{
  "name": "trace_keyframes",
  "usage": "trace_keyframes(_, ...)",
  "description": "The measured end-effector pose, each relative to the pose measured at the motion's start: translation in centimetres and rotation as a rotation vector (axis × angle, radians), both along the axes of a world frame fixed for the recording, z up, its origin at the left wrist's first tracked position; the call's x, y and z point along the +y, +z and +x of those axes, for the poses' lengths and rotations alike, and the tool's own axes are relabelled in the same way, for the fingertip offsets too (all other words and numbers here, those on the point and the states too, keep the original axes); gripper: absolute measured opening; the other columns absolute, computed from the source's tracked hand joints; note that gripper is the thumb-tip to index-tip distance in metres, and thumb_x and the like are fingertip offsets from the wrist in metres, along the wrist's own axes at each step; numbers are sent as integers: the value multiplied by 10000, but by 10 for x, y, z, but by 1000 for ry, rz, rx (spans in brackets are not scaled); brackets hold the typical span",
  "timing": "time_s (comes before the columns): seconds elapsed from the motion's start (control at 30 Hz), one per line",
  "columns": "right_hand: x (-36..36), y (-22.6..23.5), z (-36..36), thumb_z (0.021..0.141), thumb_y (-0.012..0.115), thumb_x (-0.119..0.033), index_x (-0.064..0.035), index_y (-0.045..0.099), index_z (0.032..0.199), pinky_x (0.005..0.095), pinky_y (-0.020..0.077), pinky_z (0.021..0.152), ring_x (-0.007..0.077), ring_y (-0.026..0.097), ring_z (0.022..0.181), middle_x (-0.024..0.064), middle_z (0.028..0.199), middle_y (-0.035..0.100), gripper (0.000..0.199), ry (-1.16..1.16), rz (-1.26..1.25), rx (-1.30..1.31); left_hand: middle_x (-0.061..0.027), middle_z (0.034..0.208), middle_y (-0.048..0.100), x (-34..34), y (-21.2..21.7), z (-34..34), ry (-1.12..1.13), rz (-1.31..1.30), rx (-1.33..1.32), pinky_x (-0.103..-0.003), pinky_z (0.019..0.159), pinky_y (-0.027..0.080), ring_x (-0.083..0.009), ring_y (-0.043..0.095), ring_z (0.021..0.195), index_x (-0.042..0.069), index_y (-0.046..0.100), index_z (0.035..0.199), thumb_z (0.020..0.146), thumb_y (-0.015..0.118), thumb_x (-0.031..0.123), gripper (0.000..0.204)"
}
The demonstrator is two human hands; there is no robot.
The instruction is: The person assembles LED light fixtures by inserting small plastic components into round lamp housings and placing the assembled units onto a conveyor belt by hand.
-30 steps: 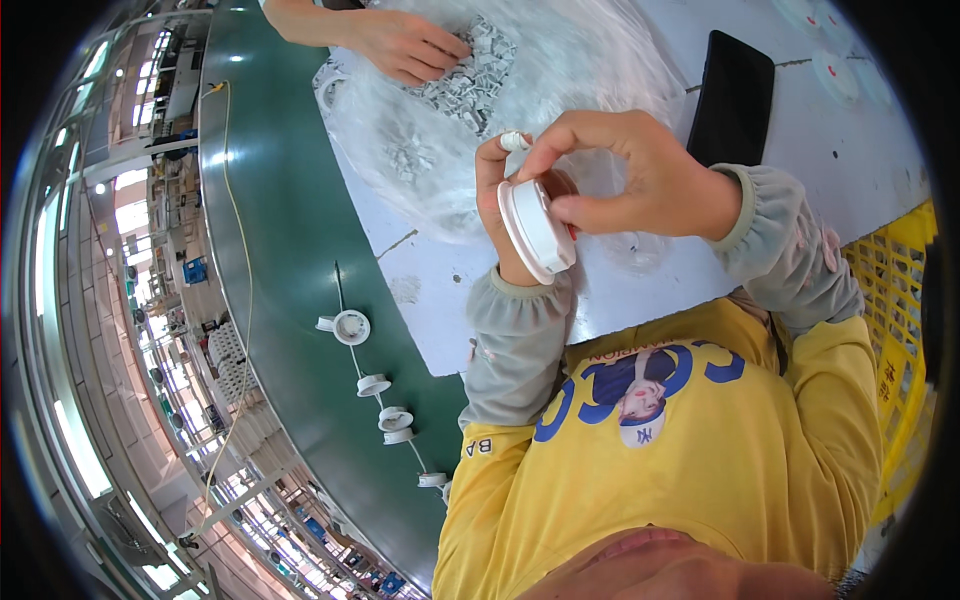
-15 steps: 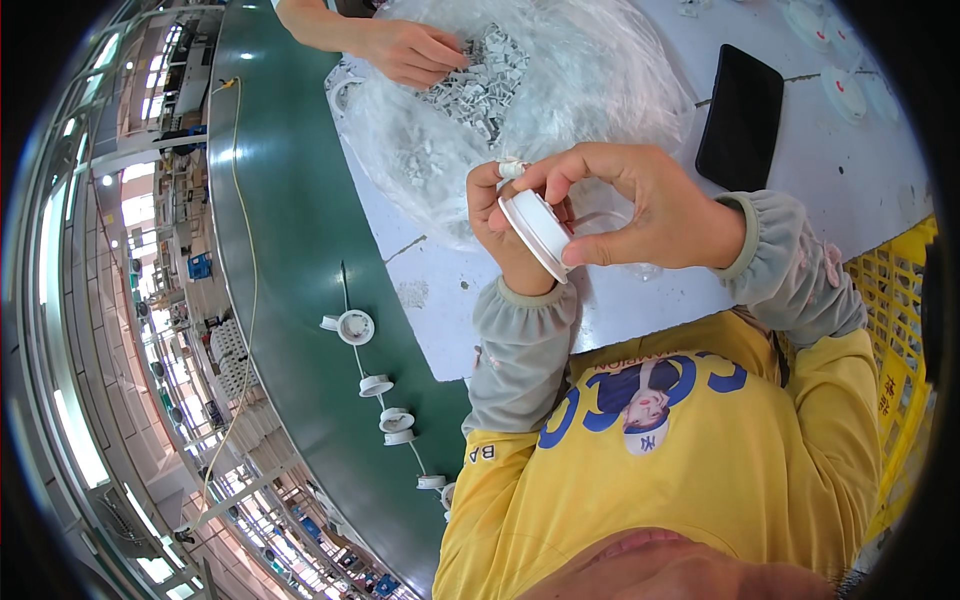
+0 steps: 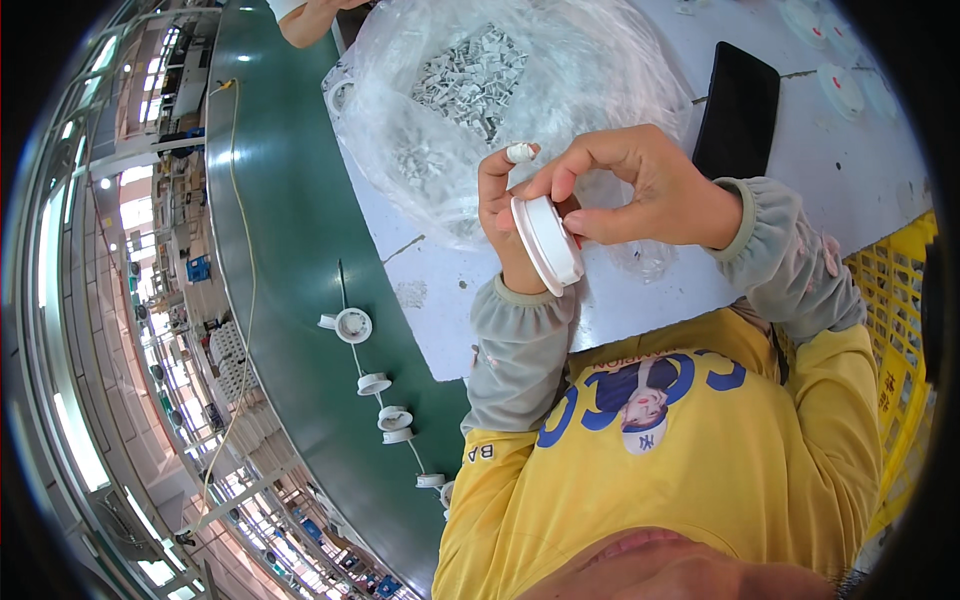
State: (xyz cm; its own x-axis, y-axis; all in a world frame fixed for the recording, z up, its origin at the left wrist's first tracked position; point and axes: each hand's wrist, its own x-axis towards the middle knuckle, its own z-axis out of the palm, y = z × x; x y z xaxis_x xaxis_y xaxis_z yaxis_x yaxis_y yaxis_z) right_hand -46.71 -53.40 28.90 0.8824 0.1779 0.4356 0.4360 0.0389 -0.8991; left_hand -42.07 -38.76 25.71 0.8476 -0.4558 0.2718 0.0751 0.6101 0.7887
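Note:
A white round plastic housing (image 3: 548,245) with a wide flanged rim is held tilted above the near edge of the table. My left hand (image 3: 508,215) grips it from behind, most of its fingers hidden; one raised fingertip wears a white wrap (image 3: 520,152). My right hand (image 3: 655,190) closes thumb and forefinger on the housing's upper side. Whether a small part sits between those fingertips cannot be made out. Just beyond both hands lies a clear plastic bag (image 3: 600,85) heaped with small grey-white plastic pieces (image 3: 475,80).
A black phone (image 3: 738,115) lies on the white table (image 3: 650,310) to the right. On the green belt (image 3: 300,230) at left, several white round housings (image 3: 353,326) trail along a cord. A co-worker's arm (image 3: 308,22) shows at the top. A yellow crate (image 3: 895,330) stands at my right.
The co-worker's hand has pulled away from the bag of pieces toward the top edge. In my hands the housing has turned, showing more side wall, and my right hand has risen slightly.

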Motion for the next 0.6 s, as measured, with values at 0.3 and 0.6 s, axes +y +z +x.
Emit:
trace_keyframes(0.3, 1, 4, -4, 671, 611, 3, -29, 523, 759, 231, 438, 710, 77, 551, 744, 81, 852, 661, 128, -102, -49, -53, -98, 628, 544, 1, 3, -2, 56, 119, -44, -200, 369, 407, -106, 499, 453, 30, 376, 1095, 791, 648, 230, 454)
trace_keyframes(0.6, 1, 3, -8, 675, 663, -36, -27, 526, 787, 245, 433, 780, 90, 541, 792, 86, 966, 630, 177, -40, -48, 11, -99, 652, 548, -5, 2, -8, 111, -143, 124, -196, 390, 422, -96, 506, 474, 40, 417, 1062, 813, 619, 175, 348)
